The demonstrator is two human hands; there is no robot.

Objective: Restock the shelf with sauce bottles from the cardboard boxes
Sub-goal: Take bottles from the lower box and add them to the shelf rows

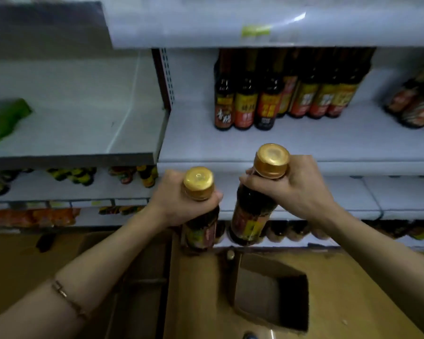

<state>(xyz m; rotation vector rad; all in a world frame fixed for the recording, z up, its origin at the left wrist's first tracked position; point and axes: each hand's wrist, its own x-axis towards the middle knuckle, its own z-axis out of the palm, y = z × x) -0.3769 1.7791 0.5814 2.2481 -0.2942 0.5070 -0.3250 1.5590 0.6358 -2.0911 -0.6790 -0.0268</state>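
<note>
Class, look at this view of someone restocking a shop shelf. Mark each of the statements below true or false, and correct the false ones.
1. Each hand grips a bottle by its neck. True: the left hand holds the left bottle, the right hand holds the right bottle.
2. The held bottles have green caps. False: the caps are gold.
3. Dark bottles already stand on the shelf ahead. True.
4. The cardboard box below sits closed. False: it is open.
</note>
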